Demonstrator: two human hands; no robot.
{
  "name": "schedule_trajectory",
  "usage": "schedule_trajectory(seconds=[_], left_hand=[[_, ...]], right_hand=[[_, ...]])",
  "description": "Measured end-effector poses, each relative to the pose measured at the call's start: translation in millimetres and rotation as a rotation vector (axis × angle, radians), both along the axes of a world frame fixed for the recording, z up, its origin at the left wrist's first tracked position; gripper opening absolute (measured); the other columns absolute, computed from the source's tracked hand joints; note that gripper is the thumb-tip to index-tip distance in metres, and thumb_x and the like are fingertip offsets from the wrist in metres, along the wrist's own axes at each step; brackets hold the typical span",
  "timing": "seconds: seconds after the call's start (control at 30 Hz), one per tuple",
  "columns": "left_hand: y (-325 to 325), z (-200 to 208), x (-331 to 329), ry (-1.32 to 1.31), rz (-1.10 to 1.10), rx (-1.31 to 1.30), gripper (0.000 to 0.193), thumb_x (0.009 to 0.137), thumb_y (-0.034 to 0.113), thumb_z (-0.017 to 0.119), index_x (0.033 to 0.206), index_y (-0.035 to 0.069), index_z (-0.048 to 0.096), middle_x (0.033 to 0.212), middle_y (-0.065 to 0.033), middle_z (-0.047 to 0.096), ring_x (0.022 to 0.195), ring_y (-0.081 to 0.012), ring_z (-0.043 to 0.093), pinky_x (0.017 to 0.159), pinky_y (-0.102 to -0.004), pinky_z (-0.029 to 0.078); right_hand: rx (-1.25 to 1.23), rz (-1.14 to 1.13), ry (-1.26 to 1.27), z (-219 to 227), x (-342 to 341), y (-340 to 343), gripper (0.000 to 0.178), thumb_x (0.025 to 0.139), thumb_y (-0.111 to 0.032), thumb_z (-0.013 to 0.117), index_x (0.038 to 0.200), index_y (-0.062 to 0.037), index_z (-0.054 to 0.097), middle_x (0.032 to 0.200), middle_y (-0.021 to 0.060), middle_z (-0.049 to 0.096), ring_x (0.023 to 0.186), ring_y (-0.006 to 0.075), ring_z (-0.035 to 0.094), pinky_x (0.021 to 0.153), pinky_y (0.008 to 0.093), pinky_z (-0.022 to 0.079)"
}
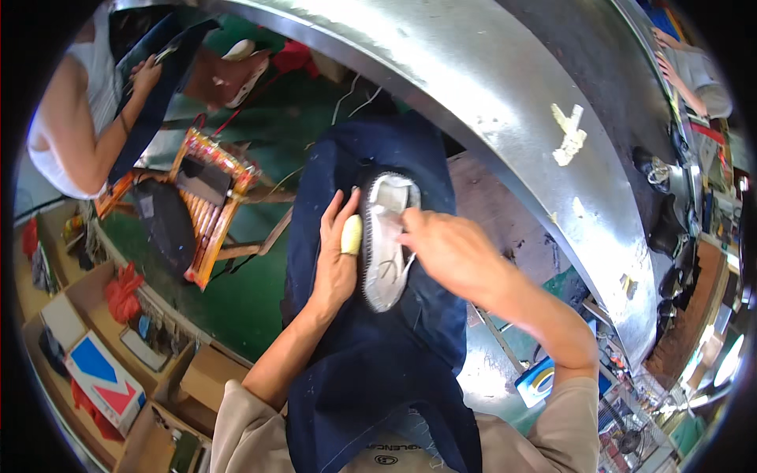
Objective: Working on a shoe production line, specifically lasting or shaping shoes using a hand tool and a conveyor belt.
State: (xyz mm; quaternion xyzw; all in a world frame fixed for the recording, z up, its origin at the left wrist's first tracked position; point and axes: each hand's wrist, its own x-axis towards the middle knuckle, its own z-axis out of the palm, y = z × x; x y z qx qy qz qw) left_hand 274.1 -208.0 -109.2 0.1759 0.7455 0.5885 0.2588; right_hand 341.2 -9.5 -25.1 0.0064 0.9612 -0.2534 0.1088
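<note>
A pale grey-white shoe rests on the dark blue apron over my lap, with its opening at the far end. Stitches run along its left edge, and dark crossed lines mark its near part. My left hand lies right beside that edge with fingers stretched out, one digit wearing a yellow finger cover. Over the shoe's right side, my right hand is closed in a pinch. What sits between its fingertips is too small to make out. A short white strand shows just below them.
A curved metal work surface runs along the far and right sides. At left stand a bamboo chair and wooden bins holding boxes and bags. One co-worker sits at far left, another at far right. Dark shoes line the right.
</note>
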Motion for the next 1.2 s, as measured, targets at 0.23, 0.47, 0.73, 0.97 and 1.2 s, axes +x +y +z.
schedule_trajectory(seconds=[0.23, 0.47, 0.73, 0.97, 1.2], left_hand=[[10, 11, -17, -0.550, 0.017, 0.251, 0.063, 0.106, 0.006, 0.048, 0.165, 0.010, 0.028, 0.169, -0.0074, 0.029, 0.155, -0.0210, 0.028, 0.126, -0.0350, 0.023], [12, 0, -19, -0.293, -0.077, 0.096, 0.071, 0.096, 0.002, 0.061, 0.161, 0.010, 0.032, 0.152, -0.0176, 0.046, 0.139, -0.0273, 0.046, 0.117, -0.0380, 0.035], [5, -4, -14, -0.116, -0.172, 0.082, 0.079, 0.099, 0.011, 0.066, 0.165, 0.011, 0.023, 0.151, -0.0144, 0.048, 0.137, -0.0240, 0.048, 0.116, -0.0371, 0.037], [5, -10, -14, -0.160, -0.168, 0.131, 0.098, 0.092, 0.013, 0.078, 0.166, 0.007, 0.014, 0.167, -0.0146, 0.028, 0.153, -0.0250, 0.029, 0.125, -0.0375, 0.023], [-4, -19, -17, -0.635, 0.191, 0.553, 0.080, 0.098, 0.005, 0.066, 0.163, 0.010, 0.021, 0.163, -0.0162, 0.035, 0.152, -0.0264, 0.033, 0.123, -0.0401, 0.029]], right_hand=[[-0.110, -0.252, -0.073, -5, 6, -33, 0.027, 0.106, -0.024, 0.055, 0.099, 0.0015, 0.050, 0.069, 0.0217, 0.067, 0.065, 0.0368, 0.071, 0.059, 0.0470, 0.056], [-0.207, -0.203, -0.114, 19, 13, -8, 0.025, 0.106, -0.024, 0.056, 0.102, -0.0012, 0.047, 0.076, 0.0238, 0.068, 0.070, 0.0439, 0.068, 0.059, 0.0523, 0.053], [-0.064, -0.128, -0.092, 25, 14, -7, 0.024, 0.105, -0.025, 0.058, 0.104, -0.0024, 0.051, 0.075, 0.0207, 0.069, 0.067, 0.0417, 0.069, 0.057, 0.0500, 0.053], [-0.034, -0.078, 0.046, -11, -15, -14, 0.022, 0.104, -0.024, 0.058, 0.100, -0.0032, 0.054, 0.073, 0.0182, 0.069, 0.067, 0.0377, 0.070, 0.058, 0.0472, 0.054], [-0.227, -0.502, 0.073, -33, 17, -6, 0.024, 0.107, -0.028, 0.053, 0.102, -0.0045, 0.053, 0.073, 0.0205, 0.068, 0.066, 0.0427, 0.068, 0.059, 0.0511, 0.052]])
